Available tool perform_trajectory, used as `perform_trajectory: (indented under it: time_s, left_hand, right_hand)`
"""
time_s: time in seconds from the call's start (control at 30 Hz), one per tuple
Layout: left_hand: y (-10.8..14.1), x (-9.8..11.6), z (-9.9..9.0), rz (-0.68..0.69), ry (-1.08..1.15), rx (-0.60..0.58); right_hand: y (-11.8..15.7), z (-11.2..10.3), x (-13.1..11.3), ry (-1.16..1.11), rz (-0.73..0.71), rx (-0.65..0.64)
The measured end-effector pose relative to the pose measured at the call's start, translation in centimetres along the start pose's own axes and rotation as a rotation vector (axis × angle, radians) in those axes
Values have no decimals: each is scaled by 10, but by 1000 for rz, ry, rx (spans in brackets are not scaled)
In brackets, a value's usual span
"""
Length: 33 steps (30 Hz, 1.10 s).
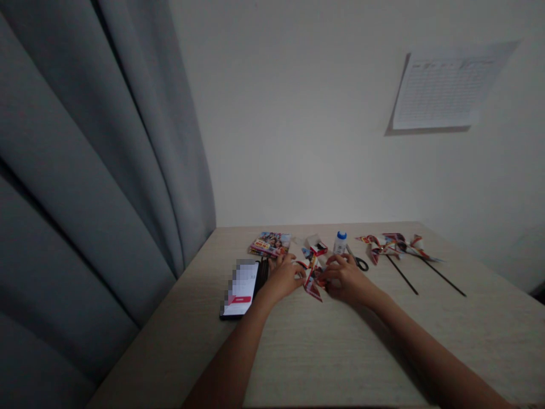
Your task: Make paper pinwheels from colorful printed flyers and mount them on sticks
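Between my hands, low over the table, is a paper pinwheel folded from colourful printed paper. My left hand is at its left edge, with thumb and forefinger closed on the paper and the other fingers resting beyond. From the right, my right hand pinches the opposite edge with bent fingers. Just behind my right hand stand a white glue bottle with a blue cap and, lying beside it, dark-handled scissors. Dark sticks lie beside my left hand, partly hidden.
A phone with a lit screen lies at the left. Behind it is a stack of printed leaflets; a small red and white box stands near the middle. Two pinwheels on black sticks lie at the right. Grey curtain borders the left side.
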<state>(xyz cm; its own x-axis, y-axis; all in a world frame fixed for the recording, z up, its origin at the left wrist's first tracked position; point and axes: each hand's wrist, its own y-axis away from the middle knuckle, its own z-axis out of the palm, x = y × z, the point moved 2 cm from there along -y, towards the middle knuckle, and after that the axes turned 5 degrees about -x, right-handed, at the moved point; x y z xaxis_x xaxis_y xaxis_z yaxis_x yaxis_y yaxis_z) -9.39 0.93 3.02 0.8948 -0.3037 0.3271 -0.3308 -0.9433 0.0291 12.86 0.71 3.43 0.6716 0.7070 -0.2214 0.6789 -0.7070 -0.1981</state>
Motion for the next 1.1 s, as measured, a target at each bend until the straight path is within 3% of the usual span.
perform_trajectory:
  time_s: [0.37, 0.7, 1.1]
  left_hand:
    - [-3, 1, 4, 1, 17, 45]
    - [-8, 1, 9, -16, 71, 87]
    - [-8, 0, 8, 6, 138, 113]
  right_hand:
    - [-3, 14, 14, -84, 117, 98]
    - [-8, 27, 8, -71, 295, 183]
    - [-9, 18, 0, -78, 193, 143]
